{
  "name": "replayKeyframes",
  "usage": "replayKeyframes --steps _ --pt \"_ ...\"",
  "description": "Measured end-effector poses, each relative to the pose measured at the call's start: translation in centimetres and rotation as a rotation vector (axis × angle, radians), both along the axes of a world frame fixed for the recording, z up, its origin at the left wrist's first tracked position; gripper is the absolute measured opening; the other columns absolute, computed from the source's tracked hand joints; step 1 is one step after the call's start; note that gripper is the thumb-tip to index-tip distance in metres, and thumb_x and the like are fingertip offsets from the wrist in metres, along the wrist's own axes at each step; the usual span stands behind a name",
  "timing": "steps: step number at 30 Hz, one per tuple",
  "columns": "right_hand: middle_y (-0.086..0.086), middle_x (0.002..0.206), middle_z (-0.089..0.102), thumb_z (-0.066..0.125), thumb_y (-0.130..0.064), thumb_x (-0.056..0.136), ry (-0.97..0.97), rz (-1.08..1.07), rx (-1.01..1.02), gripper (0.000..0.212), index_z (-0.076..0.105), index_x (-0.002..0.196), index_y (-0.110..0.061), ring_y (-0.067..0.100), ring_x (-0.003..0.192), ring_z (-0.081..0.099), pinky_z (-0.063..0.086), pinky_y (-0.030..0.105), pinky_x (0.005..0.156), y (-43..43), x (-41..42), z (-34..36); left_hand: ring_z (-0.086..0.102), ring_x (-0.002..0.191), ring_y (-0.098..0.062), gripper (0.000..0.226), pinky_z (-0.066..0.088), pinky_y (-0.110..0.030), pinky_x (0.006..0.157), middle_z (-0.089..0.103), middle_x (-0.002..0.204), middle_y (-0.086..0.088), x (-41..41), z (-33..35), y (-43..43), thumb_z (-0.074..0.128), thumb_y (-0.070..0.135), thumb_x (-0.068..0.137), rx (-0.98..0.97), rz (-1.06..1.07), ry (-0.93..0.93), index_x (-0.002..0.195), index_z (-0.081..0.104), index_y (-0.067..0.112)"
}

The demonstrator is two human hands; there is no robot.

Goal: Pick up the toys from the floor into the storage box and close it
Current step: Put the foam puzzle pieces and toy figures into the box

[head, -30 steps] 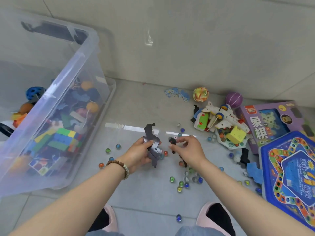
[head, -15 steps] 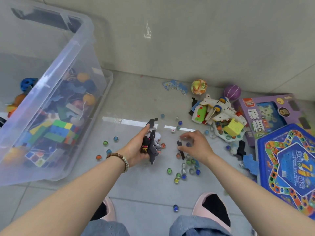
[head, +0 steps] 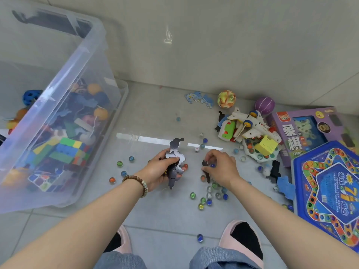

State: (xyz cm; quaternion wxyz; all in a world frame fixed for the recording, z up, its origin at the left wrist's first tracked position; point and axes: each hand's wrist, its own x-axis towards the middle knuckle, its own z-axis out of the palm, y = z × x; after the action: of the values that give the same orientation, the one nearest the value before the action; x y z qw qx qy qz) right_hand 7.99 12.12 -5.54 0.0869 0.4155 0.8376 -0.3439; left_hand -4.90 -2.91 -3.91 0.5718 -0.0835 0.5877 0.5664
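My left hand [head: 159, 172] grips a bunch of dark puzzle pieces [head: 175, 152] just above the floor. Right of it, my right hand [head: 221, 166] pinches another small dark puzzle piece [head: 204, 163] off the floor among scattered glass marbles [head: 208, 196]. The clear storage box [head: 64, 105] stands open at the left, filled with building bricks, balls and other toys. More toys lie at the right: a white toy plane [head: 250, 125], a yellow cube [head: 265, 147], a patterned ball [head: 226, 99] and a purple ball [head: 264, 105].
A purple board-game box [head: 308, 131] and a blue game board [head: 330, 191] lie at the right edge. Blue puzzle pieces [head: 200, 99] sit near the wall. My two pink slippers [head: 246, 237] stand at the bottom, a blue marble [head: 199, 237] between them.
My right hand passed its piece to the left hand's bunch, dropped to the floor and now pinches another dark piece. My left hand stays in place holding the bunch.
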Motion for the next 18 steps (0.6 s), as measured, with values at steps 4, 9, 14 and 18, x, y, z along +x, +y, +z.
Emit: replayKeyframes --steps 4,9,14,18 --pt "0.006 0.088 0.07 0.069 -0.017 0.083 0.362 -0.326 -0.406 0.014 0.059 0.092 -0.015 0.028 0.083 0.063 0.044 0.025 0.071 -0.1 -1.6 2.9 0.065 0.073 -0.026 0.036 0.058 -0.037 0.066 0.067 0.089 -0.012 0.2 0.5 0.6 0.051 0.038 0.093 -0.005 -0.072 -0.012 0.111 0.058 0.007" --pt "-0.005 0.091 0.068 0.07 -0.018 0.082 0.39 -0.193 -0.4 0.018 0.067 0.098 -0.011 0.004 0.081 0.06 0.044 0.006 0.064 1.1 -1.2 5.1 0.068 0.071 -0.02 0.044 0.059 -0.033 0.066 0.07 0.076 -0.007 1.2 1.2 2.0 0.046 0.049 0.092 0.002 -0.109 -0.057 0.098 0.064 0.009" --pt "0.002 0.088 0.067 0.072 -0.011 0.078 0.3 -0.446 -0.35 0.014 0.07 0.092 -0.01 0.01 0.075 0.058 0.045 0.009 0.059 2.6 4.4 2.5 0.067 0.064 -0.018 0.024 0.055 -0.029 0.056 0.065 0.081 -0.009 1.9 0.4 2.1 0.056 0.023 0.093 0.024 -0.14 0.022 0.114 0.055 0.011" --pt "-0.006 0.082 0.065 0.076 -0.005 0.073 0.253 -0.411 -0.332 0.025 0.07 0.098 -0.005 0.007 0.075 0.058 0.046 0.002 0.062 2.2 6.7 0.2 0.067 0.06 -0.019 0.029 0.056 -0.029 0.055 0.062 0.092 -0.018 2.9 0.0 2.5 0.058 0.021 0.092 -0.009 -0.148 0.044 0.117 0.056 0.007"
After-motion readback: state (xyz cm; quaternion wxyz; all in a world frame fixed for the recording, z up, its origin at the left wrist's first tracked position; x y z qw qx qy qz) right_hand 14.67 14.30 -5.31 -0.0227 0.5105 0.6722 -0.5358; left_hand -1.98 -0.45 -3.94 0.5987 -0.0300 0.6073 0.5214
